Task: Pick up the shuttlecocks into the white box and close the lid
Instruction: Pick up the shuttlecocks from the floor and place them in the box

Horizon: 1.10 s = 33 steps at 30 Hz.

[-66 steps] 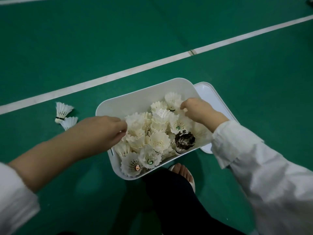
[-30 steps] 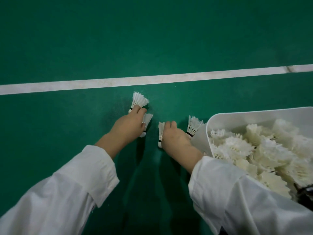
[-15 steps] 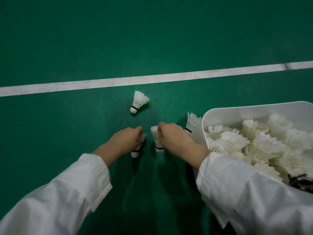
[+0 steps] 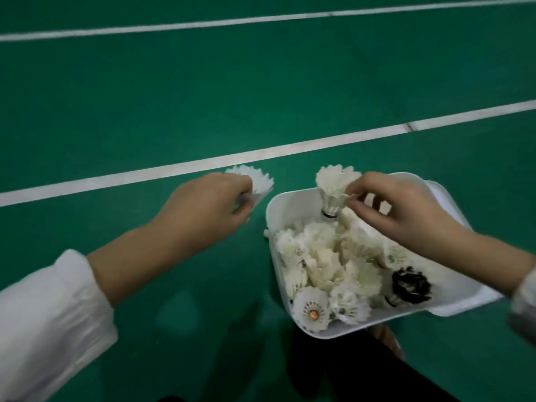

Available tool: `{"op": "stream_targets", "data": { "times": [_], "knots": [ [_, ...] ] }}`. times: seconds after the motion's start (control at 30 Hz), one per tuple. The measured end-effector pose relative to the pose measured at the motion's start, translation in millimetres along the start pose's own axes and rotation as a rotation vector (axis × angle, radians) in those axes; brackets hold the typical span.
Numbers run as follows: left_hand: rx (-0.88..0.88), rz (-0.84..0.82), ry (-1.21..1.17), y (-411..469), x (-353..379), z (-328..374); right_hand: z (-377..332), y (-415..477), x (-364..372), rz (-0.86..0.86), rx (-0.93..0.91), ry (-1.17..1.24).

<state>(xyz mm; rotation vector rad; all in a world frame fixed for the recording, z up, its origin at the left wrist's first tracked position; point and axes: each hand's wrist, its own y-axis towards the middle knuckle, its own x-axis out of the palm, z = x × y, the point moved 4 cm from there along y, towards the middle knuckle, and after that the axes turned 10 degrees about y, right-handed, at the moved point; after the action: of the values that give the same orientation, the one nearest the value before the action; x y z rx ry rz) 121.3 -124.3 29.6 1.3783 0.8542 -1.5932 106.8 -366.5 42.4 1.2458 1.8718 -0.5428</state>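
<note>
White feathered shuttlecock [image 4: 333, 187] hangs cork-down over the white rectangular plastic box [image 4: 271, 227], pinched at its skirt by the right hand [image 4: 400, 210]; best released low so it settles on the pile [image 4: 324, 256]. The left hand [image 4: 208, 204], just beside the box's rim, is curled round another white shuttlecock [image 4: 258, 185]; carry it over the wall before letting go.

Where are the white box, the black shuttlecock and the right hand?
white box [image 4: 290, 206]: head view, bare inner wall.
black shuttlecock [image 4: 410, 282]: head view, its dark feathers.
right hand [image 4: 397, 204]: head view, back of hand.
</note>
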Motion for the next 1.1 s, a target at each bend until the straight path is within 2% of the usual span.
{"op": "stream_targets", "data": {
  "times": [0.07, 0.13, 0.2, 0.4, 0.53, 0.7, 0.8, 0.87, 0.93, 1.0, 1.1],
  "knots": [
    [0.027, 0.024, -0.009, 10.3, 2.8, 30.6, 34.4, -20.2, 2.0, 0.033, 0.162, -0.042],
    [0.086, 0.021, -0.008, 17.0, 12.1, 58.4, 58.0, -35.5, 18.2, -0.044, 0.261, -0.074],
    [0.146, 0.031, -0.015, 17.3, 22.9, 79.5, 64.5, -42.7, 32.8, -0.042, 0.255, -0.017],
    [0.269, 0.031, -0.007, 6.1, 48.1, 103.1, 41.8, -42.1, 32.0, 0.175, 0.258, 0.124],
    [0.235, -0.01, -0.054, 4.9, 52.1, 102.5, 57.3, -55.9, 62.6, -0.019, 0.337, -0.024],
    [0.226, 0.009, -0.067, 9.3, 48.8, 105.9, 75.2, -66.8, 80.8, -0.129, 0.476, 0.006],
    [0.221, -0.006, -0.061, 11.2, 49.5, 105.1, 68.4, -64.1, 70.5, -0.144, 0.447, -0.031],
    [0.219, 0.001, -0.055, 12.3, 50.0, 104.1, 53.4, -60.2, 50.3, -0.013, 0.387, -0.037],
    [0.211, 0.004, -0.061, 13.7, 49.9, 104.1, 27.3, -54.4, 33.1, 0.146, 0.241, 0.066],
    [0.224, 0.004, -0.078, 14.6, 49.7, 106.5, 8.1, -46.4, 35.8, 0.109, 0.133, 0.108],
    [0.258, 0.011, -0.081, 15.4, 49.1, 109.6, 10.6, -40.6, 55.7, 0.017, 0.175, 0.026]
  ]
}}
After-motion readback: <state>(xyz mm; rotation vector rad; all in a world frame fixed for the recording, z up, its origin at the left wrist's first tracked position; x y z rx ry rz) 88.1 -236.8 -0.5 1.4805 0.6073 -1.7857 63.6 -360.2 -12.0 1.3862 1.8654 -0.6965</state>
